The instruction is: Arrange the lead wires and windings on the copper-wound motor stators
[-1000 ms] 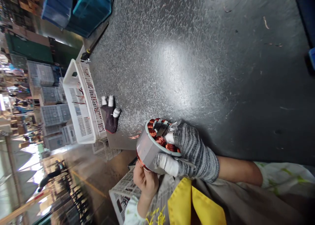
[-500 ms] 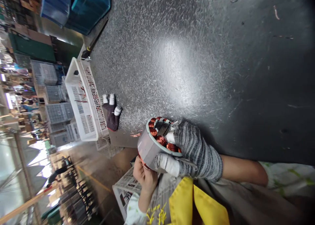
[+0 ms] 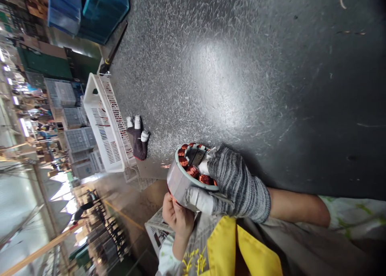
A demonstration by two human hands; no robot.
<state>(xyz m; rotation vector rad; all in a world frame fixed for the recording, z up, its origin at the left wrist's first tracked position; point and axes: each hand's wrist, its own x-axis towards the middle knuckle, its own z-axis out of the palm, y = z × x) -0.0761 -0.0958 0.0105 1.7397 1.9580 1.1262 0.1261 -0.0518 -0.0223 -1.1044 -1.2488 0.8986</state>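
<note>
Nearest me is the yellow apron. My grey knit-gloved right hand has its grip clamped round the grey steel stator with copper windings, held at the dark speckled counter edge, and the glove hides some coils. My bare left hand pinches the stator's lower rim. Further out are a dark white-tipped glove and a white slotted basket. The hold is the same as before.

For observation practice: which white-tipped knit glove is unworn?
The dark maroon glove lying on the speckled table beside the white slatted crate; the grey glove covers the right hand holding the copper-wound stator.
</note>
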